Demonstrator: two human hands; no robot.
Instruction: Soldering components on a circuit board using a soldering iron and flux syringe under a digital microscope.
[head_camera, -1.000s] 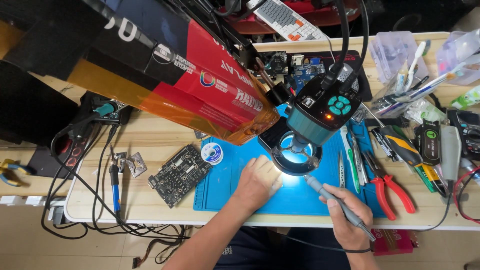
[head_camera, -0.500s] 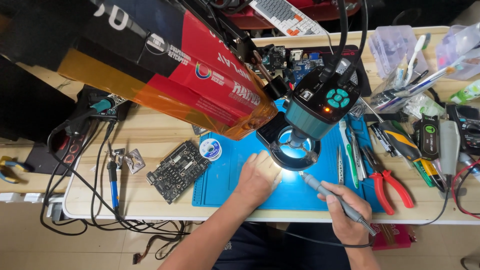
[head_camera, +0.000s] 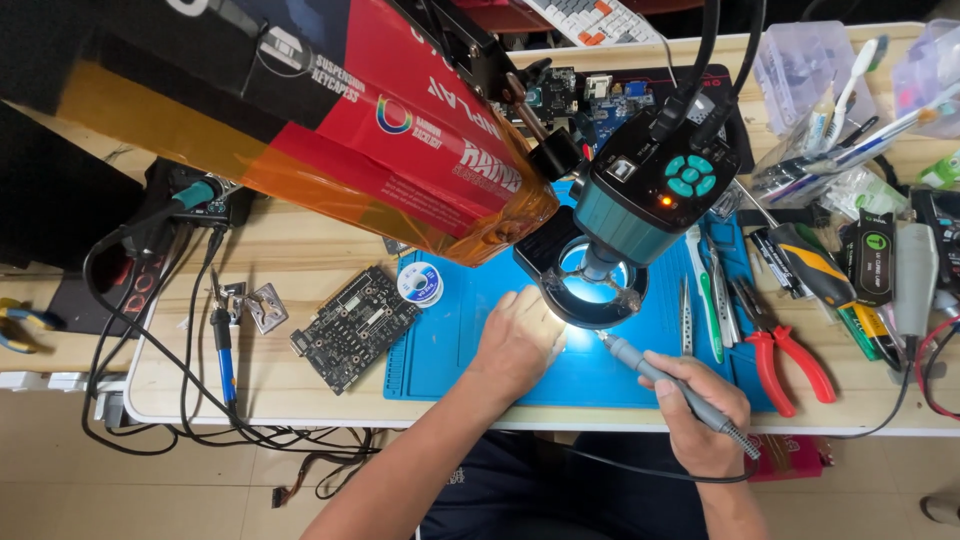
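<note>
Your right hand (head_camera: 700, 420) is closed around a grey soldering handpiece (head_camera: 665, 385), gripped like a pen. The handpiece slants up and to the left, and its tip sits at the edge of the bright patch under the ring light (head_camera: 590, 285) of the teal microscope head (head_camera: 650, 200). A thin cable leaves the rear of the handpiece, past your wrist and off the front edge of the desk.

Your left hand (head_camera: 520, 340) rests palm down on the blue work mat (head_camera: 450, 350), just left of the lit patch. The fingers are curled loosely, and their tips lie at or under the rim of the ring light. Whether they pin anything there I cannot tell; glare and the lamp hide the workpiece.

The two hands lie close together, with the handpiece tip between them and nearer the left fingertips.

Left of the mat, on the wooden desk (head_camera: 300, 260), a dark circuit board (head_camera: 352, 328) lies flat, well clear of your left hand. A spool of solder wire (head_camera: 420, 283) stands on the upper left corner of the mat. A blue-handled soldering iron (head_camera: 225, 345) lies farther left among black cables.

Right of the microscope, tweezers (head_camera: 688, 315) and red-handled pliers (head_camera: 785, 355) lie on the mat's right side, just beside your right hand but apart from it. A large red and black carton (head_camera: 330, 110) overhangs the rear left of the desk.
</note>
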